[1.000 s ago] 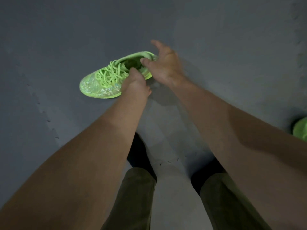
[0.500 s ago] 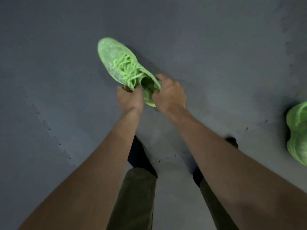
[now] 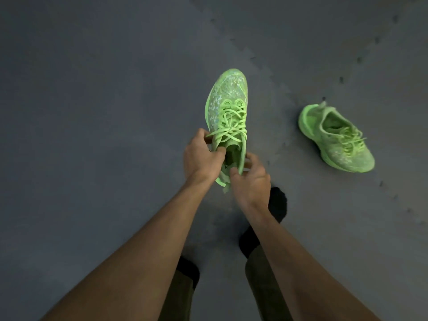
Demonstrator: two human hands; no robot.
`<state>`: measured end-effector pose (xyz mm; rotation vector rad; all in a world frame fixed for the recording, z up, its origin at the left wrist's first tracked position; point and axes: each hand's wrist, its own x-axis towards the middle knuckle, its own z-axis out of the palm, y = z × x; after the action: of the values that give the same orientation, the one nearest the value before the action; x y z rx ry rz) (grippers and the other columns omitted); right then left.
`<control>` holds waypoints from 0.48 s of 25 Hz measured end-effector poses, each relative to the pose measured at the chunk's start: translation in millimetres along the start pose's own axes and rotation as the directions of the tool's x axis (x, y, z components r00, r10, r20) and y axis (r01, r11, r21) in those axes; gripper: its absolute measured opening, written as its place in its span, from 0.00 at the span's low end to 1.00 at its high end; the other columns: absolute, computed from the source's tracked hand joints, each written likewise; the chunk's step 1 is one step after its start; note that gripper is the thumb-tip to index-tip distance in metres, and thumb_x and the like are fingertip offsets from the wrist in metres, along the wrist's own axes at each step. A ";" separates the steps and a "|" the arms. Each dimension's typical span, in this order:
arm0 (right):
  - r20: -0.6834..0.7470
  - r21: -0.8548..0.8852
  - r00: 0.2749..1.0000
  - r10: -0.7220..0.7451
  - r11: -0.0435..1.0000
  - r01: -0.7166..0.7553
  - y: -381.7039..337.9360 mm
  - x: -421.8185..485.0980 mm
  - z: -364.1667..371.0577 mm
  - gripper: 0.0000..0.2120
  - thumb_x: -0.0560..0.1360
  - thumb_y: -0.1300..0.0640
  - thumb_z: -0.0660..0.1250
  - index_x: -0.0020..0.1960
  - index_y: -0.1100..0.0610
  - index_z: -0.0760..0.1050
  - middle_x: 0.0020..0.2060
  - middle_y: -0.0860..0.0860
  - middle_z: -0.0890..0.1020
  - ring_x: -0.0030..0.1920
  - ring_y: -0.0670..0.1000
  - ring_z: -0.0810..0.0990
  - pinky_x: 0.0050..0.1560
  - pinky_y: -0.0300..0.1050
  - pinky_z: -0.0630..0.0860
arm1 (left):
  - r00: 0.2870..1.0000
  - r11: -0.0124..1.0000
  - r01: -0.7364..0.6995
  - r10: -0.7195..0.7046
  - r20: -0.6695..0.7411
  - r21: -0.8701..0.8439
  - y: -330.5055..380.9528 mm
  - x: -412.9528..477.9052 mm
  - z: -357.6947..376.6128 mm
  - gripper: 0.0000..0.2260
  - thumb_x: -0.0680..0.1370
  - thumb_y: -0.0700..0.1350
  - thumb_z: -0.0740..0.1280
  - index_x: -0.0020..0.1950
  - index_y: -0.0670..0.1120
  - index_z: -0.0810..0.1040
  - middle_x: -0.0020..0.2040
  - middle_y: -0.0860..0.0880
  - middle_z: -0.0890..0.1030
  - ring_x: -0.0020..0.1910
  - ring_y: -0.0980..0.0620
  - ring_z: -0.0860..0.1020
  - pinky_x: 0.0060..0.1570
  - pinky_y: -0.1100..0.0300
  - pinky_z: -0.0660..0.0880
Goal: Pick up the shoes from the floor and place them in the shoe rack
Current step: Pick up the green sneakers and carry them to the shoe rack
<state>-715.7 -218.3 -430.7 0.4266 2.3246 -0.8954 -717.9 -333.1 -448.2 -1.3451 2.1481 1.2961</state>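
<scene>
Gripping the collar of a neon-green running shoe point(image 3: 228, 126) from both sides, the two hands carry it at the centre of the frame, toe pointing toward the top edge. The left hand point(image 3: 202, 156) clamps the left rim of the opening, thumb hooked inside near the tongue and fingers wrapped outside the upper. The right hand point(image 3: 251, 179) pinches the heel end and right rim of the collar, thumb on top, fingers curled beneath.

The shoe looks light: a knit mesh upper, a thick foam sole, loosely tied laces point(image 3: 231, 126) lying across the tongue. My guess is the upper will buckle under a hard squeeze while the heel counter and sole stay firm, so the collar and heel are the sensible places to take it; the laces could snag on a shelf edge.

Both forearms reach up from the lower corners and converge at the shoe, wrists fairly straight, palms turned inward toward each other. Below them stand the legs in dark trousers and black socks point(image 3: 276, 205).

On the grey floor point(image 3: 104, 89), right of centre and well apart from the hands, the second green shoe point(image 3: 335, 137) lies tilted, its opening facing the camera, not yet picked up. No shoe rack shows anywhere in view.
</scene>
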 end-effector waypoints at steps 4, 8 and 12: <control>-0.098 0.113 0.994 0.052 0.993 -0.040 27.0 58.6 -25.5 0.19 0.72 0.52 0.68 0.63 0.50 0.75 0.48 0.47 0.84 0.51 0.52 0.84 0.54 0.54 0.81 | 0.991 0.988 -0.123 0.117 0.069 0.089 46.3 22.4 64.1 0.10 0.71 0.46 0.72 0.50 0.51 0.77 0.52 0.56 0.85 0.45 0.50 0.84 0.49 0.54 0.80; -0.133 0.180 0.986 0.105 0.980 -0.080 49.4 105.3 -31.0 0.18 0.73 0.52 0.67 0.62 0.51 0.74 0.48 0.49 0.85 0.48 0.52 0.84 0.52 0.52 0.81 | 0.982 0.971 -0.169 0.151 0.113 0.167 65.7 49.3 116.8 0.11 0.72 0.45 0.71 0.53 0.50 0.79 0.52 0.53 0.85 0.49 0.49 0.84 0.50 0.55 0.79; 0.024 0.179 0.991 0.132 0.975 -0.134 64.0 130.9 -39.0 0.15 0.74 0.55 0.69 0.60 0.54 0.75 0.48 0.50 0.84 0.49 0.53 0.84 0.53 0.50 0.81 | 0.990 0.974 -0.096 0.072 0.123 0.204 63.7 60.3 137.0 0.14 0.73 0.43 0.71 0.58 0.48 0.78 0.56 0.52 0.84 0.53 0.50 0.81 0.50 0.59 0.74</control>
<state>-801.2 -135.1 -523.0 0.6426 2.1836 -1.0427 -829.7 -246.2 -528.3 -1.0811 2.2117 1.1097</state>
